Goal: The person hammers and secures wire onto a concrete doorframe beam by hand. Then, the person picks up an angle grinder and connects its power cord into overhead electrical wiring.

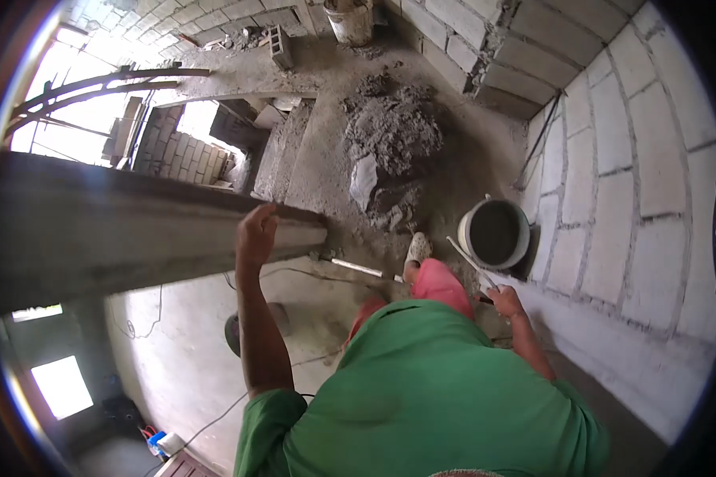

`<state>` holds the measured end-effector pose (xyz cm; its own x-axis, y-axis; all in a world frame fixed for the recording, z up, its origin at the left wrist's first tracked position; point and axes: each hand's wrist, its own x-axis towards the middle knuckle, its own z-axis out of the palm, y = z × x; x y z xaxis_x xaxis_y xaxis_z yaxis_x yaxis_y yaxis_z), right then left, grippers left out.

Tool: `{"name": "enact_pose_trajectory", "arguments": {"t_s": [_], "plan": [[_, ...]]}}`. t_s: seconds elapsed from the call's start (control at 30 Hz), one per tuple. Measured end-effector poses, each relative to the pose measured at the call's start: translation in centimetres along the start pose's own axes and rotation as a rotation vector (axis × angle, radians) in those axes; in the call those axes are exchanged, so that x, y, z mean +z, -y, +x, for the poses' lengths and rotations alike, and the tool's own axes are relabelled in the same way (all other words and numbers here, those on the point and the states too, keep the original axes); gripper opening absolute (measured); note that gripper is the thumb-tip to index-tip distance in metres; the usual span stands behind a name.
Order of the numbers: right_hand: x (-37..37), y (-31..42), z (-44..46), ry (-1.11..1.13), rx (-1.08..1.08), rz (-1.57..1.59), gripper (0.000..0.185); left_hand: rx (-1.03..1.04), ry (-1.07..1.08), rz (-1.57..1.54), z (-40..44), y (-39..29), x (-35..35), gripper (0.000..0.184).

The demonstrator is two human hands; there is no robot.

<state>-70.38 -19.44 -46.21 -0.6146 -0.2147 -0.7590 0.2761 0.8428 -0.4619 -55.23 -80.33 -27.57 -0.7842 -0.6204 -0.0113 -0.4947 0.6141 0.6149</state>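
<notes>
While block walls [605,183] stand alongside, rough floor [318,151] bears grey mortar [394,127].

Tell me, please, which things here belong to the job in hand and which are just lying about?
Likely in use:
- long tool, in the right hand
- near bucket, beside it
- grey heap, probably

Seemingly lying about:
- hollow block
- white strip
- far pail

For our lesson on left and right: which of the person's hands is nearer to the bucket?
Right. The right hand grips a thin stick just beside the bucket. The left hand is farther off, on the person's other side, by the concrete column.
</notes>
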Motion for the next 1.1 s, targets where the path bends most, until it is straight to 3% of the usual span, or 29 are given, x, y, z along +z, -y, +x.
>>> {"name": "enact_pose_trajectory", "arguments": {"t_s": [0.2, 0.37, 0.43, 0.5, 0.57, 0.6, 0.63, 0.67, 0.73, 0.77, 0.9, 0.97, 1.1], "plan": [[-7.7, 13.2, 6.9, 0.059, -0.015, 0.060, 0.037, -0.209, 0.044, -0.091, 8.6, 1.3, 2.4, 0.030], [-10.2, 27.9, 14.0, 0.096, -0.147, 0.036, 0.034, -0.335, 0.183, -0.081, 17.4, 8.6, 8.5, 0.037], [-9.3, 32.9, 17.1, 0.084, -0.261, 0.109, 0.041, -0.357, 0.196, -0.068, 21.4, 12.0, 10.4, 0.039], [-7.4, 38.8, 19.7, 0.060, -0.337, 0.116, 0.043, -0.403, 0.234, -0.094, 25.4, 16.8, 12.8, 0.036], [-5.7, 46.6, 22.2, 0.095, -0.281, 0.334, 0.049, -0.440, 0.277, -0.065, 29.5, 27.0, 17.6, 0.032], [-4.7, 50.3, 24.0, 0.126, -0.280, 0.393, 0.051, -0.506, 0.317, -0.024, 31.5, 31.2, 19.5, 0.030], [-3.5, 54.0, 25.8, 0.114, -0.280, 0.397, 0.051, -0.744, 0.424, -0.071, 34.1, 30.3, 18.3, 0.030], [-2.1, 57.9, 27.9, 0.103, -0.280, 0.402, 0.052, -0.737, 0.528, -0.095, 34.9, 39.6, 23.0, 0.028], [-1.0, 66.4, 30.9, 0.080, -0.275, 0.350, 0.052, -1.138, 0.407, -0.406, 38.7, 36.3, 19.9, 0.027], [-0.8, 70.5, 32.8, 0.083, -0.268, 0.298, 0.053, -1.194, 0.374, -0.500, 40.9, 35.6, 18.7, 0.028], [0.5, 84.6, 38.5, 0.126, -0.318, 0.051, 0.048, -1.200, 0.270, -0.676, 48.0, 36.9, 10.1, 0.030], [0.5, 90.0, 41.2, 0.119, -0.397, -0.080, 0.049, -1.194, 0.080, -0.800, 50.6, 39.1, 6.5, 0.033], [0.3, 99.3, 44.1, 0.143, -0.404, -0.019, 0.054, -1.260, -0.082, -0.885, 54.4, 43.5, 1.8, 0.031]]}}
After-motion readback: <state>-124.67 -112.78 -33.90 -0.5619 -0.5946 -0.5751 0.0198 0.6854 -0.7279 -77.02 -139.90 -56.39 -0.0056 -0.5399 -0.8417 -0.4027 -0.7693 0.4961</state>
